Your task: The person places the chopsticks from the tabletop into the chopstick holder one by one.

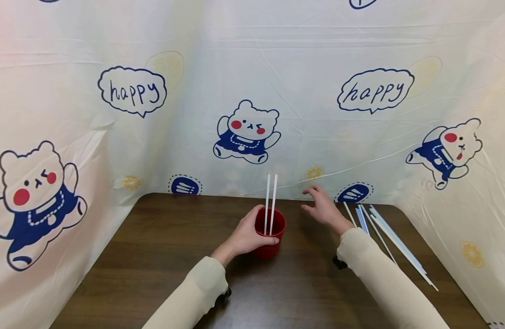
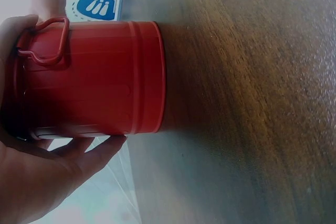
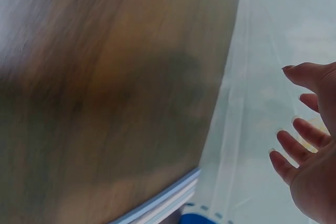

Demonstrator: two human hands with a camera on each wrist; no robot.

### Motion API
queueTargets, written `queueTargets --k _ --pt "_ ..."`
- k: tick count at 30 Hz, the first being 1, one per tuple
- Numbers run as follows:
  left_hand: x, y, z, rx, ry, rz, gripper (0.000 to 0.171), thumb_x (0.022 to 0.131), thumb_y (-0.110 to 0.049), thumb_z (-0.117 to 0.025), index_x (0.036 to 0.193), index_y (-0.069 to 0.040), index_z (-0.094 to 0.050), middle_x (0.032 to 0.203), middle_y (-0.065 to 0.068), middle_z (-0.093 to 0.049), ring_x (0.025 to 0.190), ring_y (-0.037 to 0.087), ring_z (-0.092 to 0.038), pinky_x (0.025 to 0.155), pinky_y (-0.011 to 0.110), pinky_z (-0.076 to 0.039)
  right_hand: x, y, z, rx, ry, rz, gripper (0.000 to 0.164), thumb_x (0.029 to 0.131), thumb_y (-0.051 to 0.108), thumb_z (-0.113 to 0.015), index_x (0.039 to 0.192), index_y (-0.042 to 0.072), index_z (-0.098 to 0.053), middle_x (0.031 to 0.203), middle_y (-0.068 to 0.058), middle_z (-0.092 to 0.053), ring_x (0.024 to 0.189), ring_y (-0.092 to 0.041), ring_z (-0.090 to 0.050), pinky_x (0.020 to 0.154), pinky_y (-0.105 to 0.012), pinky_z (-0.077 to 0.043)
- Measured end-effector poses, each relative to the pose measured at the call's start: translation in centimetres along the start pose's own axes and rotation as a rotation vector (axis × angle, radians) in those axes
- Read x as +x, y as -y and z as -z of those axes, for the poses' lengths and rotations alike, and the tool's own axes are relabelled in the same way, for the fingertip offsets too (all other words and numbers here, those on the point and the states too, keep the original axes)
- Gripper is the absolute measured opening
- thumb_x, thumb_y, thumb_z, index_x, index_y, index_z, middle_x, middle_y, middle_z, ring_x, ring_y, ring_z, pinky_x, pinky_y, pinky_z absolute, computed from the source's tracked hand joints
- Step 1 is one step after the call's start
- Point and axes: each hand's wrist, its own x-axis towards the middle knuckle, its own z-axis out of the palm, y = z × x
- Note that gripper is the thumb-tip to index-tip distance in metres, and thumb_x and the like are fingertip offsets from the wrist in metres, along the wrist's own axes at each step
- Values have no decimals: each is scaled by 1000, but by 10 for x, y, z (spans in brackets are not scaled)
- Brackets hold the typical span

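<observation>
at the far left a bear [image 1: 38, 183] with red cheeks was printed on the pale cloth [image 1: 305, 55], and next came a bubble [image 1: 133, 91] reading "happy". the cream left sleeve [image 1: 200, 281] reached over the brown table [image 1: 153, 256] to the left hand [image 1: 245, 235], which gripped the red cup [image 1: 266, 251]. its thumb lay across the near side, close to the rim; the other fingers curled round behind, mostly hidden from the head. a wire handle [image 2: 65, 38] showed beside the thumb in the left wrist view. the cup was upright near the middle of the table; whether its base touched the wood i could not tell. two pale sticks [image 1: 267, 196] stood in it, tops above the rim, leaning slightly right. to the right, well apart from the cup, hung the right hand [image 1: 323, 211], its fingers loosely bent and spread, the thumb away from them. beyond it, partly behind the right sleeve [image 1: 384, 265], the loose sticks [image 1: 400, 244], white and blue, lay on the table's right side.
</observation>
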Motion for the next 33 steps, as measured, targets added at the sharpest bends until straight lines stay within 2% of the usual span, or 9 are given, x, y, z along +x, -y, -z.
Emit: queueTargets --k 8,18,24,33 --pt "1 1 1 -10 4 -9 92 76 -31 -89 150 -12 -38 143 12 -53 126 30 -53 94 50 -55 -5 -28 1 -91 -16 -21 46 93 11 -73 132 -7 -58 135 -27 -49 122 -44 -53 101 -58 -46" --pt "0 1 -1 3 1 0 90 76 -32 -89 149 -16 -39 142 10 -54 125 24 -54 96 49 -54 -12 -53 0 -191 -15 -53 44 90 5 -74 129 -8 -59 132 -29 -51 120 -45 -53 99 -58 -47" --pt "0 0 -1 -5 9 2 91 77 -32 -89 150 -13 -38 143 11 -54 125 25 -53 96 50 -54 -23 -67 4 -188 9 -123 46 90 4 -73 131 -11 -57 135 -33 -48 124 -49 -51 101 -61 -45" --pt "-1 1 0 -6 5 -2 92 76 -32 -89 150 -12 -38 142 11 -54 125 25 -53 95 49 -54 -34 -87 3 -206 -6 -87 41 87 1 -71 124 -14 -59 127 -36 -51 115 -50 -55 98 -61 -47"
